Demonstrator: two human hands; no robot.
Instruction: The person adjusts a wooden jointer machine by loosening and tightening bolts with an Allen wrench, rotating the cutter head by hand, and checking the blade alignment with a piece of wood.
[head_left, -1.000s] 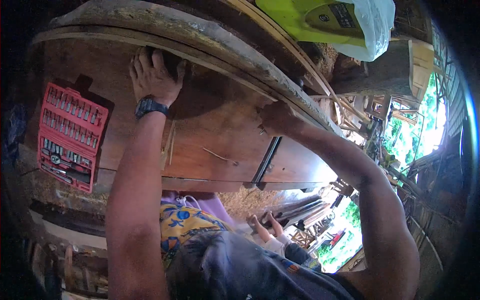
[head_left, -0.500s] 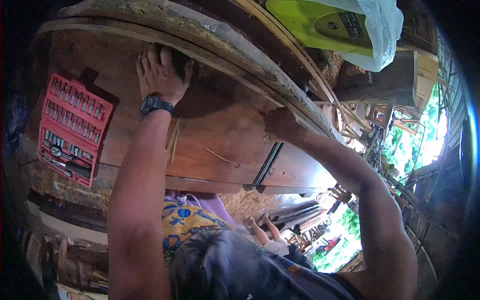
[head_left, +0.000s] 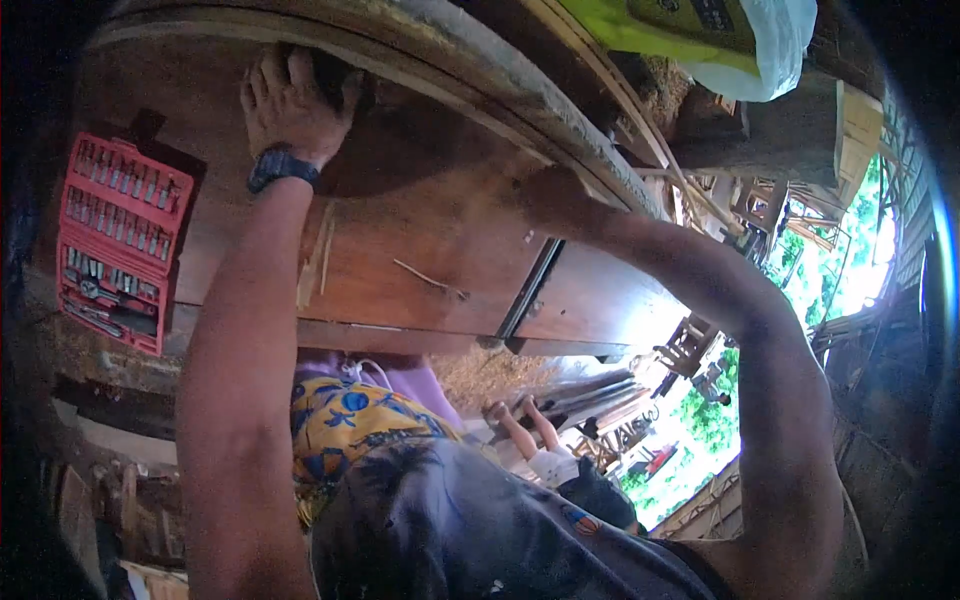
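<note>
**Hand Positions on the Wooden Panel**

The wooden panel [head_left: 400, 235] lies beneath both hands. Reference: its dark strip [head_left: 531, 288]. The left hand [head_left: 296, 115] rests flat, fingers spread, well apart from the strip. The right hand [head_left: 562, 200] is near the strip's end; its grip cannot be told. The open socket case [head_left: 120, 240] lies farthest from the strip.

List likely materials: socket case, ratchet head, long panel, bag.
Socket case: matte red, probably plastic; molded recesses.
Ratchet head: polished metal, likely steel; bright glints.
Long panel: smooth wood, maybe varnished; reddish-brown, glossy sheen.
Bag: thin plastic, translucent and crinkled.
</note>
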